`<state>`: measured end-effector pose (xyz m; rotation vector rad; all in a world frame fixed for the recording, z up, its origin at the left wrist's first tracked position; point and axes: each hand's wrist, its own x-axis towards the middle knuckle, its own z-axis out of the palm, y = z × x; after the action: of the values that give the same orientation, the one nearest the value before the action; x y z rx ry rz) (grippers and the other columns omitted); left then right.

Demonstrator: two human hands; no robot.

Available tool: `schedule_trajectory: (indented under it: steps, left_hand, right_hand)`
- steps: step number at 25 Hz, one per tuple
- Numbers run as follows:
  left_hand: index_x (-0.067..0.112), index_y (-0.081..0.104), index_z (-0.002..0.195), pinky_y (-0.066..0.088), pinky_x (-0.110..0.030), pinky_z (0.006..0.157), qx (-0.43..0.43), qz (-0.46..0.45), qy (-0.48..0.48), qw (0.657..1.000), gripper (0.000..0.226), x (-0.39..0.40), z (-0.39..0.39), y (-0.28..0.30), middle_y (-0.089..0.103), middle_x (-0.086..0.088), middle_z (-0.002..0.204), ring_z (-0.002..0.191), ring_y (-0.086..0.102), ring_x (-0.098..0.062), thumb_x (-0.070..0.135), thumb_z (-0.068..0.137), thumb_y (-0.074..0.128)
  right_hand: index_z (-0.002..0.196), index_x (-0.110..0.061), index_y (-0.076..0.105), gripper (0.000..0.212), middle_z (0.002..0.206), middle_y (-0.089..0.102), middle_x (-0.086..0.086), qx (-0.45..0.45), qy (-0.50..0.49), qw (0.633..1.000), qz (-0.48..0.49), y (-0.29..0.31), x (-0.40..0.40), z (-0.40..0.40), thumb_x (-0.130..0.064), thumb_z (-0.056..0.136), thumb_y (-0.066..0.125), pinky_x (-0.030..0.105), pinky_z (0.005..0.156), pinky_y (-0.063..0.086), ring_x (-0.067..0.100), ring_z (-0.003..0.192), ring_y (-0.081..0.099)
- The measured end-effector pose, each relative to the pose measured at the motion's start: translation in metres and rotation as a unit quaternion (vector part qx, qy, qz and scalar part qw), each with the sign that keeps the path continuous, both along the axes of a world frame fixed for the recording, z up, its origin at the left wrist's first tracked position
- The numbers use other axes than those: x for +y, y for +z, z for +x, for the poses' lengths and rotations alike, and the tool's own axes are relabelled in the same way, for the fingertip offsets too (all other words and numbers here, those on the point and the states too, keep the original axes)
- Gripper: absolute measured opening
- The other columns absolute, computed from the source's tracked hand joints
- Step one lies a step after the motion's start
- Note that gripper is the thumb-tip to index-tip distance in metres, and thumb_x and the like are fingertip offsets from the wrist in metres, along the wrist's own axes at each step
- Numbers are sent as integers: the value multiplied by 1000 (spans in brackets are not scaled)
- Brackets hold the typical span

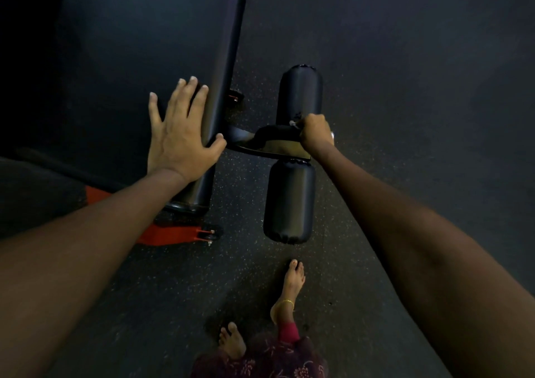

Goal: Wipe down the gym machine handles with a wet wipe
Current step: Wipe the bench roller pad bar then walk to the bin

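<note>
The left hand (181,134) lies flat with spread fingers on the edge of the black bench (139,59). Just beside the bench, the right hand (315,134) has a closed grip on the metal bar (272,146) between the two foam rollers (291,201). A small white piece, perhaps the wipe (293,123), shows at its fingers.

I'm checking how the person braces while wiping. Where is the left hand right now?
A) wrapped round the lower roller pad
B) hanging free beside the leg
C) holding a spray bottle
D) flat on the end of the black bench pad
D: the left hand lies spread, fingers straight, on the end of the black bench pad, while the right hand grips at the bar between the two roller pads.
</note>
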<state>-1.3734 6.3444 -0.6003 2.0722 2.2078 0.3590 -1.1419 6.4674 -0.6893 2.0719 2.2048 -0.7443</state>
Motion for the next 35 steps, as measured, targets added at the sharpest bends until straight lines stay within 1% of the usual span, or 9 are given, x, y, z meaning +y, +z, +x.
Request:
schedule_trajectory:
  steps: [2, 7, 13, 19, 23, 27, 29, 32, 35]
  left_hand:
    - [9, 26, 147, -1, -52, 115, 0, 1, -2, 1000, 75, 0, 0, 0, 19, -9, 155, 145, 11, -22, 38, 85, 58]
    - [9, 27, 146, -2, -52, 115, -1, 1, -1, 1000, 77, 1, -1, 0, 18, -9, 156, 145, 10, -21, 41, 84, 59]
    - [9, 28, 146, -2, -51, 115, -4, 3, -1, 1000, 77, 1, -1, -1, 20, -8, 155, 145, 12, -21, 38, 84, 63]
    - [11, 29, 146, 3, -52, 115, 15, -17, 19, 1000, 74, 2, 0, 2, 22, -7, 155, 144, 14, -20, 34, 85, 64]
    - [8, 22, 148, 6, -50, 115, 68, -23, 47, 996, 70, 0, 10, 1, 17, -10, 157, 145, 12, -24, 35, 92, 55]
    - [2, 5, 149, 3, -46, 116, 193, -49, 170, 965, 87, -2, 68, -15, 2, -17, 157, 145, 1, -29, 35, 88, 57]
    - [1, 7, 149, -4, -43, 116, 172, -24, 171, 970, 88, -2, 104, -34, -1, -17, 157, 146, -3, -29, 35, 86, 58]
    - [5, 8, 150, -8, -34, 115, 90, -84, 111, 986, 81, 5, 130, -75, 1, -11, 159, 146, -3, -22, 23, 88, 57]
    - [7, 5, 150, -5, -31, 117, -33, -159, 176, 971, 82, 23, 127, -124, 1, -8, 159, 146, -3, -18, 13, 88, 57]
  right_hand:
    - [113, -2, 64, 27, 109, 61, 26, 19, 25, 999, -14, 2, 0, 0, -4, 89, 51, 47, 84, 51, 41, 98, 60]
    - [109, 5, 61, 26, 107, 60, 27, -31, 13, 999, -1, 3, 0, 16, 2, 88, 46, 46, 82, 51, 42, 97, 59]
    - [108, 2, 63, 23, 104, 62, 26, -21, 29, 999, -2, 2, 1, 38, -6, 90, 51, 43, 79, 53, 41, 93, 61]
    - [111, -1, 63, 28, 106, 63, 23, -8, 152, 988, -20, 9, 6, 58, 0, 88, 50, 44, 85, 53, 38, 96, 62]
    - [115, 3, 59, 27, 109, 61, 24, -19, 224, 974, -1, 15, 1, 79, 2, 92, 44, 43, 87, 51, 36, 98, 61]
    - [117, -1, 61, 31, 109, 61, 24, -9, 259, 965, 42, 14, 5, 80, 1, 91, 45, 41, 85, 49, 38, 99, 60]
    - [119, -6, 62, 33, 107, 63, 23, 0, 289, 955, 66, 6, 7, 89, -1, 91, 46, 42, 83, 51, 39, 97, 61]
    - [115, -7, 63, 28, 103, 66, 20, 22, 347, 926, 146, -12, 8, 99, -13, 95, 44, 42, 76, 51, 38, 91, 64]
    - [106, -3, 65, 26, 98, 68, 19, 43, 379, 900, 210, -27, 17, 87, -12, 95, 44, 32, 67, 43, 36, 87, 65]
